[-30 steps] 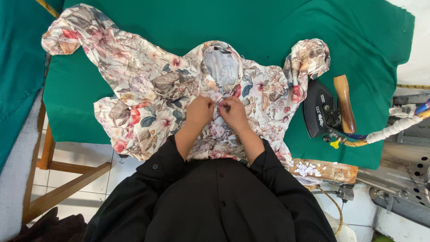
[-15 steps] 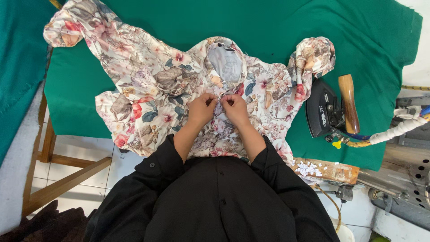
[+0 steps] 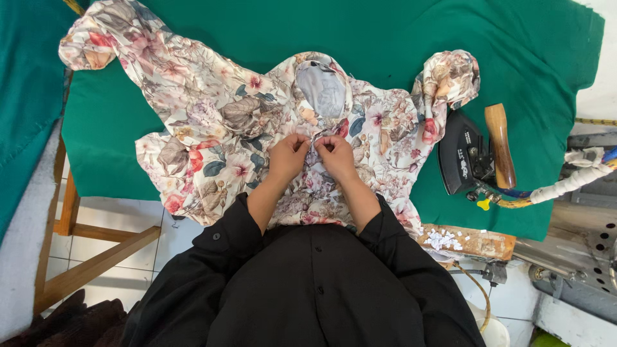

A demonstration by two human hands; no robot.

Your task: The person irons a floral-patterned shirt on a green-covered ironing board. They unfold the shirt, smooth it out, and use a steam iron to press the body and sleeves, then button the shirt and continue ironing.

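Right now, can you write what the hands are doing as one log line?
left hand: pinching floral shirt front | right hand: pinching same spot | shirt: flat on green table | iron: resting beside the shirt, untouched

Blouse (image 3: 218, 128): thin floral cloth, soft, creased, matt.
Bench (image 3: 385, 38): covered in green felt-like cloth, matt, slightly fuzzy.
Iron (image 3: 466, 160): black body with a dull sheen; handle (image 3: 500, 146) smooth varnished wood.
Hose (image 3: 565, 183): wrapped in white cloth tape.
Frame (image 3: 96, 263): bare wood.
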